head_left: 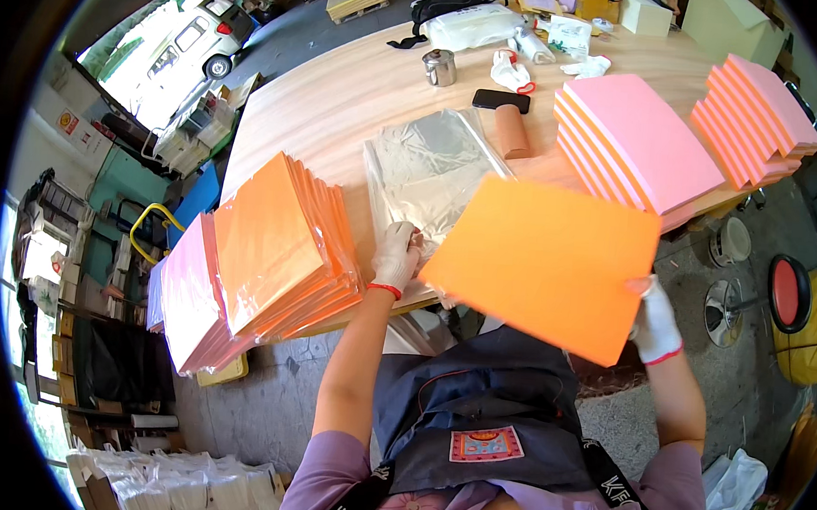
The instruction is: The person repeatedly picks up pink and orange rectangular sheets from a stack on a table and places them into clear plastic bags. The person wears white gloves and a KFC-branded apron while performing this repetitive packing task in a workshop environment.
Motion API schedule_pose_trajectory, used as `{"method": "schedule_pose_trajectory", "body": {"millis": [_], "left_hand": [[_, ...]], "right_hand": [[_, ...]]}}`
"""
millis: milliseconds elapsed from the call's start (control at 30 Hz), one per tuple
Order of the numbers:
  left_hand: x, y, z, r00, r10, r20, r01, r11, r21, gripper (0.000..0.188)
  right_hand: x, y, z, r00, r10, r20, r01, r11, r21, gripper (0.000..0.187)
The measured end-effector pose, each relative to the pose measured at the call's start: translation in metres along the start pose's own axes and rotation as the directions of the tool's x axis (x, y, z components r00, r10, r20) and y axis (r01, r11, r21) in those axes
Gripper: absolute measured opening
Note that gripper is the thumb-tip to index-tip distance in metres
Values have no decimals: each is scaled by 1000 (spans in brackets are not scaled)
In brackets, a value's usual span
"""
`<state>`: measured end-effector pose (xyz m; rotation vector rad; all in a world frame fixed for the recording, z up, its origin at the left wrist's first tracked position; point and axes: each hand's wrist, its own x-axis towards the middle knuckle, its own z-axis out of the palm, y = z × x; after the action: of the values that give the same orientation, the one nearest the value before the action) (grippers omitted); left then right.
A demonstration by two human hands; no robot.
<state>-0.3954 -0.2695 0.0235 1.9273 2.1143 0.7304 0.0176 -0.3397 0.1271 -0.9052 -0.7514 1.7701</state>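
My right hand (657, 323), in a white glove with a red cuff, grips the right edge of an orange paper sheet or thin pad (548, 264). The sheet is held tilted above the table's near edge. My left hand (396, 256), gloved alike, has its fingers curled at the near edge of a pile of clear plastic bags (433, 163), pinching the top bag's edge; the fingertips are partly hidden. Left of that hand lie bagged orange packs (274, 237) and bagged pink packs (199, 289). Stacks of alternating pink and orange sheets (645, 134) stand at the right.
On the wooden table (314, 109) are a phone (501, 100), a brown cylinder-like block (511, 132), a metal cup (440, 68) and red-handled scissors (525, 88). A second pink-orange stack (754, 112) sits at the far right. A stool (789, 294) stands beside the table.
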Motion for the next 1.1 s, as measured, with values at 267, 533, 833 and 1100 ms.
{"method": "schedule_pose_trajectory", "body": {"millis": [267,533,833,1100], "left_hand": [[-9,10,-8,998,30,-60,-37,994,-107,23],[-5,14,-13,955,164,-247,-158,986,44,27],[-10,43,-28,977,88,-195,-120,981,-154,40],[-44,54,-18,941,282,-186,-307,943,-127,49]], "right_hand": [[14,57,1,961,255,105,-269,949,162,36],[35,103,-5,996,72,-47,-50,934,353,22],[34,124,14,998,41,-39,-18,885,466,18],[35,131,18,997,-42,60,16,923,383,25]]}}
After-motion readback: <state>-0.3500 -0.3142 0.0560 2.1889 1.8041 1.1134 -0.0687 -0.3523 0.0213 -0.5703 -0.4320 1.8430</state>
